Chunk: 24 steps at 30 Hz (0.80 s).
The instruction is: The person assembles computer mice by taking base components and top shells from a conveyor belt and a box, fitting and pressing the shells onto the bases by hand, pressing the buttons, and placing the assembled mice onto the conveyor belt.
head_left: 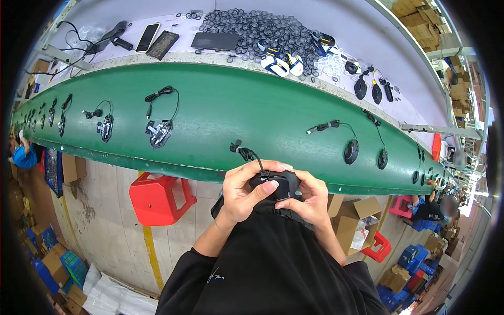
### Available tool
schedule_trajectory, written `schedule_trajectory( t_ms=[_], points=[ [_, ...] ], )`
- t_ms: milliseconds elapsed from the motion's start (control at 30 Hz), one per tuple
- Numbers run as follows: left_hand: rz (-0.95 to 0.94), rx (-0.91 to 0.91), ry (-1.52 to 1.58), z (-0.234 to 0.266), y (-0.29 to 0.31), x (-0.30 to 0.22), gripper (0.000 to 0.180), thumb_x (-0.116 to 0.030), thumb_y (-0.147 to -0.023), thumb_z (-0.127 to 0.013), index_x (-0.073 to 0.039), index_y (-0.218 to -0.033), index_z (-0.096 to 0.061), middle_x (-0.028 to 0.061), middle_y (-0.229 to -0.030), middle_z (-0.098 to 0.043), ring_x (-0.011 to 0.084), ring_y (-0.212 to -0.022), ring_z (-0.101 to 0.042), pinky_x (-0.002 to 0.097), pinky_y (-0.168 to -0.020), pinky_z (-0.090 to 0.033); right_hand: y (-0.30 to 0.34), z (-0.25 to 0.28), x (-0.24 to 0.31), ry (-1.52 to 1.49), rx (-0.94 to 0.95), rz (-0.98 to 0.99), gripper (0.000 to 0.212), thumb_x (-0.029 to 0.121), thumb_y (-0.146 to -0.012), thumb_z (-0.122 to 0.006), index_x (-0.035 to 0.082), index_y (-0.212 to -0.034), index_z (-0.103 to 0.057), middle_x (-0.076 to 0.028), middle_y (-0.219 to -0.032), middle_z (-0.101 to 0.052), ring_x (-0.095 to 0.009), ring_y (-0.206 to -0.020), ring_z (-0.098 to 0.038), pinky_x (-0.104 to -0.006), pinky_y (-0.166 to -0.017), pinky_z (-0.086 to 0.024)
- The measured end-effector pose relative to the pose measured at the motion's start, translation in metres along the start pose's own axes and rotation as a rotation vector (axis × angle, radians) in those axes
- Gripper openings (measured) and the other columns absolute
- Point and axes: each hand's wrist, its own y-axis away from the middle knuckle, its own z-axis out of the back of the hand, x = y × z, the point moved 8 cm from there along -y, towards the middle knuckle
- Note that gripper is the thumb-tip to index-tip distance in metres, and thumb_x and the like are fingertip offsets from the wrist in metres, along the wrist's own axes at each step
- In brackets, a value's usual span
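A black wired computer mouse (286,185) is held between both my hands at the near edge of the green conveyor belt. My left hand (247,189) grips its left side, thumb across the front near where the cord comes out. From the other side my right hand (308,195) closes on it, thumb low and fingers over the far side. The mouse's bundled cord (242,151) trails onto the belt. Much of the mouse's underside is hidden by my fingers. Left of my hands lies an opened mouse (159,133) with its inner parts showing.
Finished-looking mice (352,151) lie on the green belt (236,105) at right, several opened ones at left. The far shelf holds a heap of small dark round pieces (252,31), a phone (148,37) and a handheld scanner (116,35). Below stand a red stool (155,199) and a carton (346,223).
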Motion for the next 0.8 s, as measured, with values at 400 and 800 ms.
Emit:
schedule_trajectory(
  t_ms=[400,800],
  points=[
    [0.004,-0.026,0.616,0.026,0.007,0.032,0.039,-0.026,-0.091,-0.065,0.009,-0.108,-0.060,0.0235,-0.103,-0.066,0.0323,-0.098,-0.066,0.0442,-0.091,-0.050,0.001,-0.004,0.048,0.450,-0.086,0.032,0.049,0.013,-0.065,-0.086,0.002,-0.110,-0.068,-0.011,-0.107,-0.071,-0.022,-0.093,-0.070,-0.0317,-0.082,-0.053],
    [0.222,-0.040,0.547,0.038,0.007,0.062,0.037,-0.022,-0.094,-0.058,0.007,-0.117,-0.058,0.0229,-0.109,-0.065,0.0345,-0.103,-0.063,0.0453,-0.095,-0.048,0.000,-0.011,0.046,0.409,-0.063,0.066,0.067,0.011,-0.069,-0.086,-0.003,-0.127,-0.055,-0.013,-0.120,-0.065,-0.018,-0.109,-0.063,-0.0313,-0.093,-0.049]
  ],
)
